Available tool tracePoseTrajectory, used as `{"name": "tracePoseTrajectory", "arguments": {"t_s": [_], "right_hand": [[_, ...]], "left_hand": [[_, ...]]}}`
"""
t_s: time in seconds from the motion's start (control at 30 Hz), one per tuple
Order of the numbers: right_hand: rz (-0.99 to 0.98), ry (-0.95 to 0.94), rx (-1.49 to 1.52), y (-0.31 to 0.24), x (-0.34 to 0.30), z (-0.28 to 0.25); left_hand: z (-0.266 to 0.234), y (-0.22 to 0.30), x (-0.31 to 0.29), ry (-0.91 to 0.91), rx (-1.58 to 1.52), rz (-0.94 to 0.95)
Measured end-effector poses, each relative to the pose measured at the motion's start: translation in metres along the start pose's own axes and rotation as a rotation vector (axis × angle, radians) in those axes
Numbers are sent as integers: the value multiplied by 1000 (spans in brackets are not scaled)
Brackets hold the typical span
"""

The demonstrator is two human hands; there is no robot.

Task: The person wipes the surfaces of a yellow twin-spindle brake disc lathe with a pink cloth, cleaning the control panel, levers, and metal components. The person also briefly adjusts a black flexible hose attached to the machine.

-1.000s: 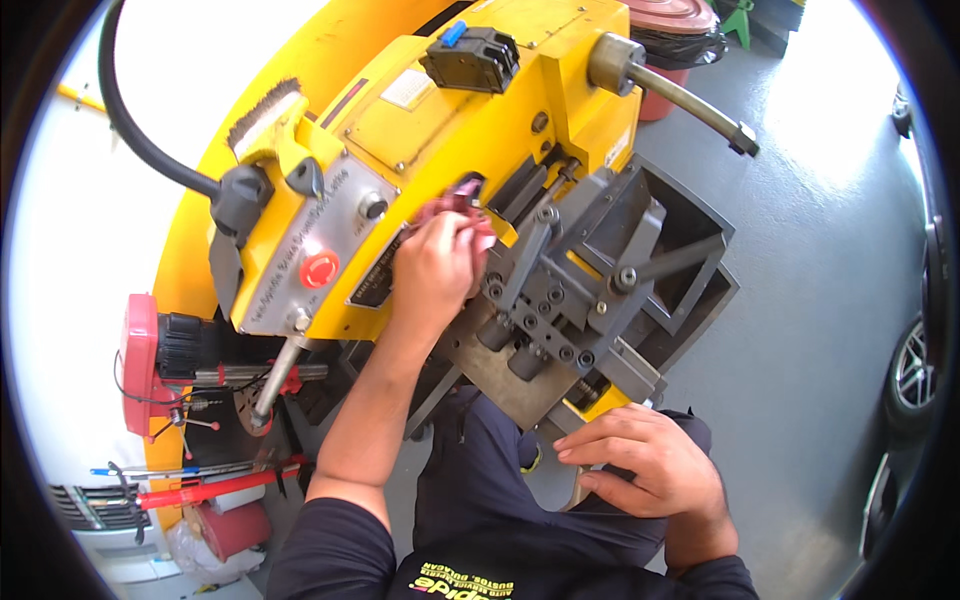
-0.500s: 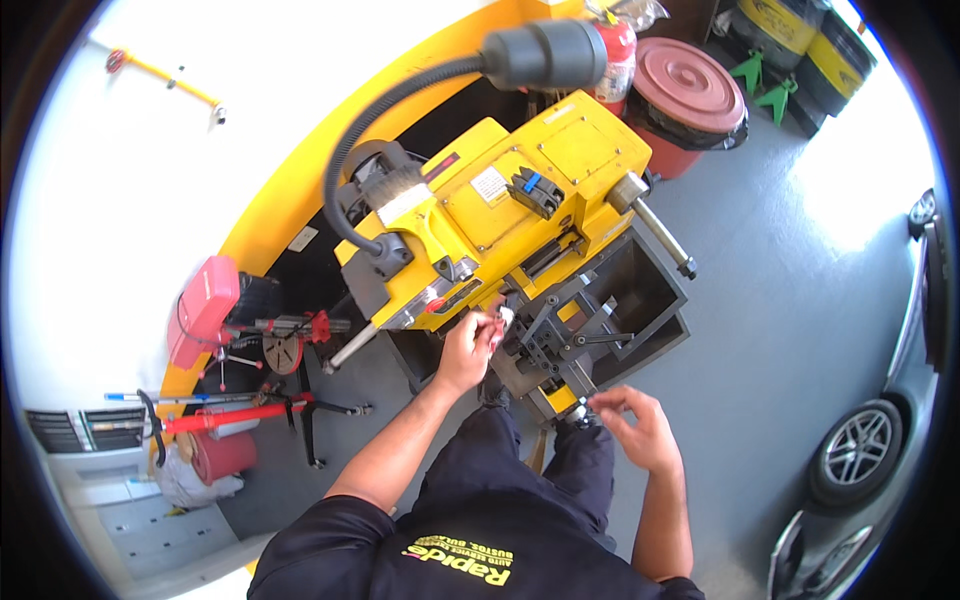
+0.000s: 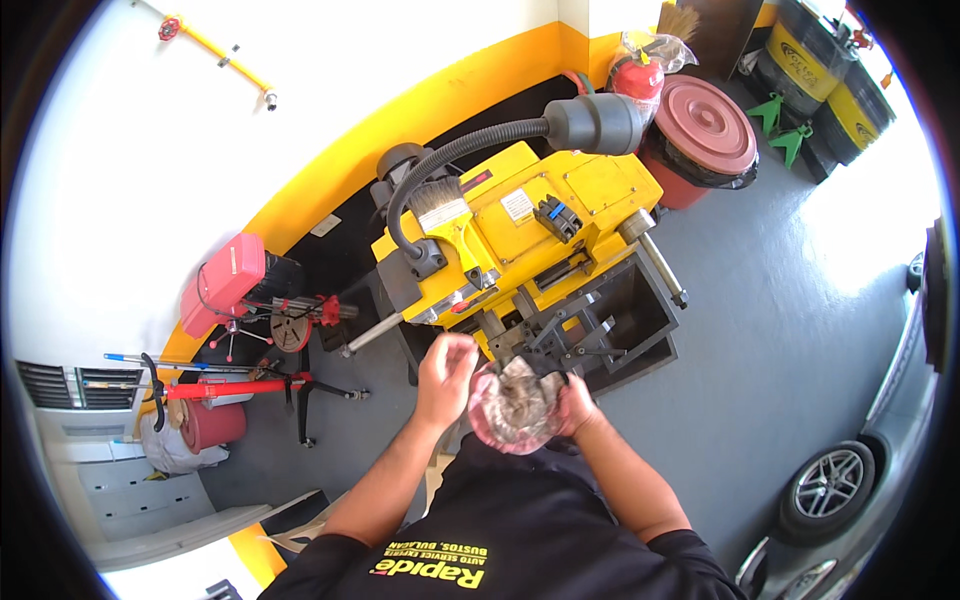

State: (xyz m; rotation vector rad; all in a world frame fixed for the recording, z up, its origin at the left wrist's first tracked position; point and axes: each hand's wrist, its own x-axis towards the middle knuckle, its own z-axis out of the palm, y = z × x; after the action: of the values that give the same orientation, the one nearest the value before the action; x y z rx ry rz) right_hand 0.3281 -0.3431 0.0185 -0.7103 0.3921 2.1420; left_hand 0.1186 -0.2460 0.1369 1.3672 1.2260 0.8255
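Observation:
A round, dirty rag (image 3: 517, 408), pink at its rim and grey-brown in the middle, hangs in front of my body. My right hand (image 3: 577, 406) grips its right edge, the fingers partly hidden behind it. Just left of the rag, my left hand (image 3: 446, 375) is raised with its fingers loosely bent and nothing visible in them. Beyond both hands stands a yellow machine (image 3: 535, 225) with a dark clamping vise (image 3: 560, 335) on its near side. A paintbrush (image 3: 450, 225) with a yellow handle rests on top, beside a small black block-shaped part (image 3: 558, 217).
A lamp (image 3: 596, 124) on a flexible neck arches over the machine. Behind it are a fire extinguisher (image 3: 637, 78) and a lidded red bin (image 3: 703, 130). A red drill press (image 3: 225, 282) and a red floor stand (image 3: 240, 388) are at left; a car wheel (image 3: 830, 490) is at right.
My right hand has moved left and now holds the rag in front of me. My left hand has drawn back from the machine's vise area. The view has shifted.

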Motion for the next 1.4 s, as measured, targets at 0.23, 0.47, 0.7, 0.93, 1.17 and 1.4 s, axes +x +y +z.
{"name": "tracePoseTrajectory", "arguments": {"t_s": [0.23, 0.47, 0.7, 0.93, 1.17, 1.4], "right_hand": [[-504, 102, 190, -45, -49, -41], [-701, 41, 97, -21, -91, 10], [-798, 218, -40, -18, -87, -1], [-808, 13, -158, -90, -71, 28], [-933, 221, -45, -132, -13, 66], [-1072, 366, -82, -164, 13, 81]], "left_hand": [[117, 13, 209, -133, 852, 419], [187, -57, 285, -8, 1006, 519], [163, -33, 265, -140, 1089, 628], [-48, 72, 85, -348, 405, 266], [-368, 95, 51, 512, 1037, -18], [-602, 26, 182, 304, 1535, -97]]}}
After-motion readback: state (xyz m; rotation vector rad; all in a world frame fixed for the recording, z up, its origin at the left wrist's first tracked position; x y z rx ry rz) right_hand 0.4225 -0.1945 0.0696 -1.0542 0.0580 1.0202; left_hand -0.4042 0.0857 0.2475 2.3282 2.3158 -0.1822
